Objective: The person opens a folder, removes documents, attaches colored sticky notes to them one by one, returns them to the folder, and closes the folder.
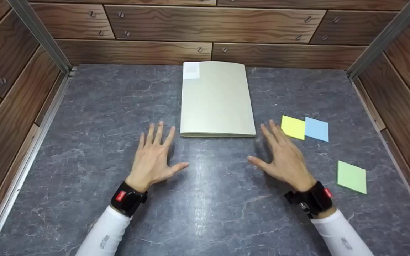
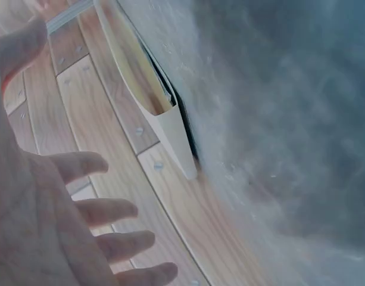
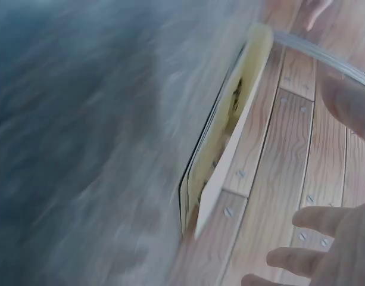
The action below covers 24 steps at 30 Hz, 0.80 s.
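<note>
A cream-coloured folder (image 1: 217, 99) lies on the dark marbled table, a pale square label (image 1: 191, 70) at its top left corner. My left hand (image 1: 151, 161) is spread, palm down, to the left of the folder's near edge and holds nothing. Spread in the same way, my right hand (image 1: 285, 160) is to the right of that edge, its fingertips close by the yellow sticky-note pad (image 1: 293, 127). In the left wrist view the folder (image 2: 152, 89) shows its spine side; in the right wrist view the folder's (image 3: 227, 137) cover stands slightly apart from its pages.
A blue sticky-note pad (image 1: 316, 129) sits against the yellow one, and a green pad (image 1: 351, 177) lies nearer on the right. Wood-patterned walls (image 1: 212, 25) with metal corner posts (image 1: 41, 35) enclose the table's back and sides.
</note>
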Tool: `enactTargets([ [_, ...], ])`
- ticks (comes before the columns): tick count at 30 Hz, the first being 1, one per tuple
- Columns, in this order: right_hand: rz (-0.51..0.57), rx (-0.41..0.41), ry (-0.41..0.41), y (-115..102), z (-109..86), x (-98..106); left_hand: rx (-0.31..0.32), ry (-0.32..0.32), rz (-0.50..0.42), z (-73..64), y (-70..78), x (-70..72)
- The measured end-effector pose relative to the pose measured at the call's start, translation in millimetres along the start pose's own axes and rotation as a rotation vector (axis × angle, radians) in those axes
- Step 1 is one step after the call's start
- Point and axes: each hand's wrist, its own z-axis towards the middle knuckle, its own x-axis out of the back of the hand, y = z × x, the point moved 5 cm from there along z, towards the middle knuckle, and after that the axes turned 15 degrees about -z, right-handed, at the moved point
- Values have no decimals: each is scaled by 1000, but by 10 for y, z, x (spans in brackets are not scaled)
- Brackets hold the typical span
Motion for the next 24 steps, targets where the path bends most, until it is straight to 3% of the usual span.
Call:
enactTargets([
  [6, -23, 80, -8, -33, 243, -78, -52, -67, 29, 250, 2, -108],
  [14, 18, 158, -148, -48, 501, -304, -104, -136, -10, 603, -49, -286],
  [24, 95, 167, -283, -72, 833, -490, -44, -221, -53, 971, -41, -357],
])
